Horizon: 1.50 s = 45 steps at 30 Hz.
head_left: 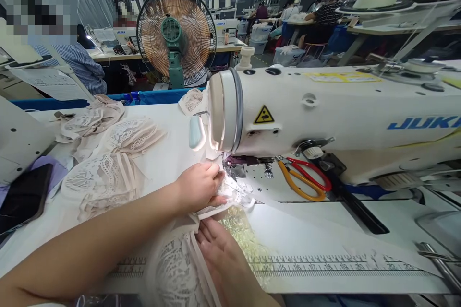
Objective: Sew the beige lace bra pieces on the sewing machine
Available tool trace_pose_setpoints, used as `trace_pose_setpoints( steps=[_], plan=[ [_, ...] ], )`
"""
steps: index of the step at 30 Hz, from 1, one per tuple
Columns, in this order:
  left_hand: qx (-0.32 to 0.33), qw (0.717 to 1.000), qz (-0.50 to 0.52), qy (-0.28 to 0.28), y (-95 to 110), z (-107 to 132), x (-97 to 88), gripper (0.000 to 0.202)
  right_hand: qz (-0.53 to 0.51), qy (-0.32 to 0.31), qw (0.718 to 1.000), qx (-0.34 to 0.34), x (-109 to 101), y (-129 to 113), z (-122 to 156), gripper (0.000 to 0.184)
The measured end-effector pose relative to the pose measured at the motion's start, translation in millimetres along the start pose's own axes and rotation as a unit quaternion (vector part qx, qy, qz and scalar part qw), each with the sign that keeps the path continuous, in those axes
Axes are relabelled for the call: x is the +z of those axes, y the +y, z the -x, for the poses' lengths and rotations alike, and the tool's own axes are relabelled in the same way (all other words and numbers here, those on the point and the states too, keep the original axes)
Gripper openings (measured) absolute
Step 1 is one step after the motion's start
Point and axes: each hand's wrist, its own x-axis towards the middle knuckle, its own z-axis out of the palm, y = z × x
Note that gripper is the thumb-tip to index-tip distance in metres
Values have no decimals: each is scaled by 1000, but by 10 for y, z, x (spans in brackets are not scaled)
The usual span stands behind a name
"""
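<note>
My left hand (200, 184) pinches the lace garment (176, 266) just beside the presser foot (228, 167); my right hand (226, 252) touches its near part, fingers' closure unclear; uneven pulling could pucker the lace.

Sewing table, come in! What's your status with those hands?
Left hand on lace garment, close by sewing machine. Right hand touching it too, nearer the camera. Red-and-orange-handled scissors to the right, apart from both hands.
</note>
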Motion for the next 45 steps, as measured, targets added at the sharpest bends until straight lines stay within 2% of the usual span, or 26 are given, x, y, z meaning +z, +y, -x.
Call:
trace_pose_setpoints(
  steps=[2,4,5,6,7,8,9,11,12,13,14,15,17,20,23,25,27,31,38,40,45],
  plan=[
    [28,1000,-12,-5,-56,16,44,72,81,14,997,5,-40,-43,62,44],
    [53,998,-20,-4,-131,42,74,73,230,24,973,-20,-117,-162,143,46],
    [66,998,-23,-5,-173,55,80,72,327,19,944,-48,-173,-253,175,44],
    [80,996,-25,-8,-215,67,78,71,430,14,899,-88,-239,-361,193,41],
    [92,995,-25,-12,-256,76,69,69,530,10,837,-136,-313,-480,191,36],
    [101,994,-23,-18,-292,83,53,67,624,3,760,-182,-390,-603,169,34],
    [107,994,-20,-25,-321,87,30,64,706,22,669,-231,-464,-720,129,35],
    [106,994,-11,-37,-344,91,-31,59,827,40,484,-284,-586,-919,14,39],
    [102,994,-6,-39,-332,94,-66,55,862,34,410,-296,-628,-992,-45,40],
    [98,995,-1,-35,-304,100,-99,50,884,13,356,-304,-656,-1045,-95,39],
    [97,995,7,-25,-258,109,-128,45,894,-15,323,-309,-671,-1080,-131,36],
    [98,995,16,-11,-196,123,-151,40,897,-41,308,-314,-676,-1099,-151,32],
    [114,992,45,19,-34,164,-169,29,895,-80,302,-320,-673,-1099,-142,27],
    [125,986,97,48,232,244,-115,13,884,-102,308,-338,-681,-1051,-72,24],
    [80,986,123,83,409,308,8,21,876,-89,327,-343,-716,-997,-34,24],
    [65,985,115,108,442,327,97,33,880,-72,336,-329,-737,-967,-39,24],
    [72,984,100,127,417,326,166,39,885,-63,337,-315,-751,-943,-52,23],
    [97,978,97,157,269,278,206,26,891,-53,348,-286,-765,-912,-59,19],
    [178,961,120,175,-66,145,242,26,895,-42,367,-250,-706,-893,-55,15],
    [193,954,124,192,-147,108,265,26,899,-35,358,-251,-679,-898,-70,17],
    [223,943,122,217,-286,9,263,24,915,-40,309,-257,-646,-915,-140,28]
  ],
)
